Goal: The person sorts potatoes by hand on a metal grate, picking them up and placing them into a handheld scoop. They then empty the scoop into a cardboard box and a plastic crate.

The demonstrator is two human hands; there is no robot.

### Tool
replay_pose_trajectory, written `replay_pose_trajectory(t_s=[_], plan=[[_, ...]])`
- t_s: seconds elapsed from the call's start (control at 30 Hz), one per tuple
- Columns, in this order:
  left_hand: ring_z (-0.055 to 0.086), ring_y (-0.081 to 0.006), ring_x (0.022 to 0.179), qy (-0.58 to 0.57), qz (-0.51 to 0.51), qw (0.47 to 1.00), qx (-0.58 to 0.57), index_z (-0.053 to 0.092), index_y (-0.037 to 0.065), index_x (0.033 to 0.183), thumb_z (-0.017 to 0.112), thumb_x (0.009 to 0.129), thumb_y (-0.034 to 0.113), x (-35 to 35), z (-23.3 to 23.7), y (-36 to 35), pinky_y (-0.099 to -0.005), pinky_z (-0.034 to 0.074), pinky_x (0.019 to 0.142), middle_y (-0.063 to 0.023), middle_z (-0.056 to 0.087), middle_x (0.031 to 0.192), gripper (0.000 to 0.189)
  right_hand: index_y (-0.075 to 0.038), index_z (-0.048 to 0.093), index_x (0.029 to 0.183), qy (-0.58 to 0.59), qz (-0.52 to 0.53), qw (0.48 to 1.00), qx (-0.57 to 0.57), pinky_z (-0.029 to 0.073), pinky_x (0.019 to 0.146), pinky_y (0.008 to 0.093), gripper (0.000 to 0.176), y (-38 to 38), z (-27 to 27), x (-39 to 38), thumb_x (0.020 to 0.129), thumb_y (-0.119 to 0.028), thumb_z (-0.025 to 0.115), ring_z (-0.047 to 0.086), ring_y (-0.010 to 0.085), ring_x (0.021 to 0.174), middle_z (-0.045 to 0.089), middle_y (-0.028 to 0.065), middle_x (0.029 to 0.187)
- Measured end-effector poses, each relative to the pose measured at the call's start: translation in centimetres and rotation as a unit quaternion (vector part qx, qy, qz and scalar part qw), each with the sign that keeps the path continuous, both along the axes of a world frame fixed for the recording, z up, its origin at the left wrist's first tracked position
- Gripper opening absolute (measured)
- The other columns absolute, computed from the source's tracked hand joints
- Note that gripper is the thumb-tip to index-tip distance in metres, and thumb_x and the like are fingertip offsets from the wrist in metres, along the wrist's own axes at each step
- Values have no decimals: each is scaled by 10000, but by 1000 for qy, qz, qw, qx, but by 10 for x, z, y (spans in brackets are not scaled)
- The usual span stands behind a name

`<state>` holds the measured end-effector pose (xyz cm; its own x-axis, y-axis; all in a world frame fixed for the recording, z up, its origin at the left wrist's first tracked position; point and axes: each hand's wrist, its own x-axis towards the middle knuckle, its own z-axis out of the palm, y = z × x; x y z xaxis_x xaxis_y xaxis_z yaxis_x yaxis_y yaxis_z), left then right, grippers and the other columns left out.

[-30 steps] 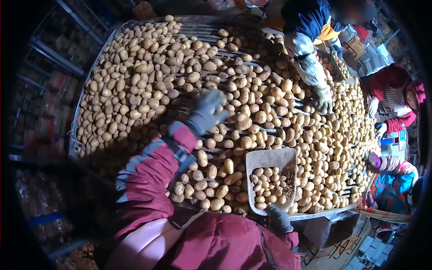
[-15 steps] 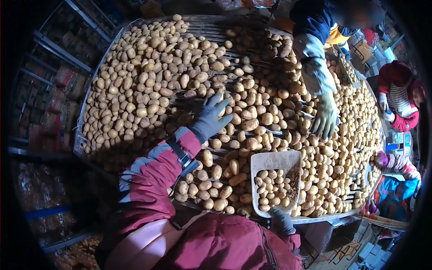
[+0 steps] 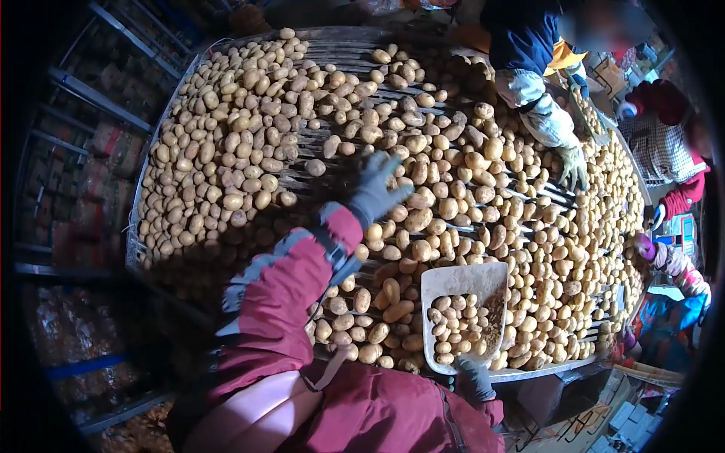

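My left hand (image 3: 377,190), in a grey glove, lies over the potatoes (image 3: 423,219) on a slatted table, fingers spread and touching or just above them. It is slightly blurred and I see nothing held in it. At the table's near edge my right hand (image 3: 476,377), also gloved, is closed at the near end of a pale scoop (image 3: 461,282); the handle is mostly hidden by the glove. Several small potatoes (image 3: 456,321) and loose dirt lie in the scoop, which rests among the other potatoes.
Across the table a co-worker's gloved hand (image 3: 574,166) hangs over the potatoes. More people stand at the right side, one with a purple glove (image 3: 644,247) at the edge. Bare slats (image 3: 347,49) show at the far side. Metal racks (image 3: 98,98) stand at the left.
My left hand has moved right across the potatoes, and more slats show behind it. The co-worker's hand has shifted right and away. My right hand and the scoop are almost unmoved.
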<state>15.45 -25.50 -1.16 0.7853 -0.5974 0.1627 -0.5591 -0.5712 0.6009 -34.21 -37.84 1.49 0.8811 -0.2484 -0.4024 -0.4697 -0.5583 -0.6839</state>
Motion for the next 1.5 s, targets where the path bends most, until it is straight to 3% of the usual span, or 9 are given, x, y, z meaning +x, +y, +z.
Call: replay_pose_trajectory(t_s=[0.17,0.4,0.5,0.73,0.83,1.03,1.2,1.4,1.5], plan=[[644,-315,1001,57,-81,973,-210,708,77,1099,771,857,323,24,-2,10,-429,512,934,-129,675,1090,351,-39,643,869,-32,-9,999,8,485,660,487,116,1,4,5,779,-23,572,629,435,801,634,195,797],[613,-352,1181,-67,192,973,109,692,130,1242,652,887,269,205,-51,91,-424,482,1035,-162,638,1295,384,-52,639,862,1,11,1000,-13,485,636,440,75,2,-18,-15,789,-51,624,634,350,751,635,133,783],[608,-372,1178,-65,185,968,156,685,158,1260,623,886,294,238,-78,93,-455,499,999,-170,614,1323,403,-69,668,857,34,-412,856,311,499,639,439,151,13,-40,-22,919,-200,626,661,362,733,651,116,746],[691,-335,1025,96,125,982,107,702,70,1168,744,816,303,250,-80,85,-425,531,914,-188,721,1105,425,-76,664,855,140,-405,851,304,494,641,423,156,8,-12,-7,928,-208,623,650,330,725,634,105,739],[701,-243,878,171,90,981,36,714,68,1113,813,771,210,220,-75,81,-376,554,830,-142,736,986,383,-84,665,846,103,-187,966,145,485,639,398,157,3,-23,-16,934,-208,625,643,309,727,623,96,737],[683,-340,1001,-29,160,984,69,713,151,1170,706,820,216,158,-23,18,-446,543,888,-216,695,1081,357,-81,675,838,84,-201,964,149,487,650,411,121,5,1,3,903,-179,646,654,322,747,639,96,754],[617,-392,1043,-143,-5,990,15,711,223,1211,680,773,158,98,-20,-51,-459,499,925,-190,616,1119,443,-77,694,850,-28,-72,997,20,479,644,418,99,4,-4,1,893,-150,642,647,329,744,647,110,754],[660,-400,1040,79,-134,976,151,636,184,1246,702,838,230,-8,0,-130,-494,539,888,-181,641,1155,415,-70,668,829,-41,-35,998,-21,475,635,434,75,2,-3,6,868,-120,629,645,359,735,646,140,756],[656,-417,1020,1,-247,962,114,658,171,1209,629,877,213,-43,-3,-135,-495,523,921,-212,625,1167,336,-64,623,775,-19,-106,992,63,470,637,446,100,7,-23,-6,861,-107,596,636,365,721,618,140,723]])
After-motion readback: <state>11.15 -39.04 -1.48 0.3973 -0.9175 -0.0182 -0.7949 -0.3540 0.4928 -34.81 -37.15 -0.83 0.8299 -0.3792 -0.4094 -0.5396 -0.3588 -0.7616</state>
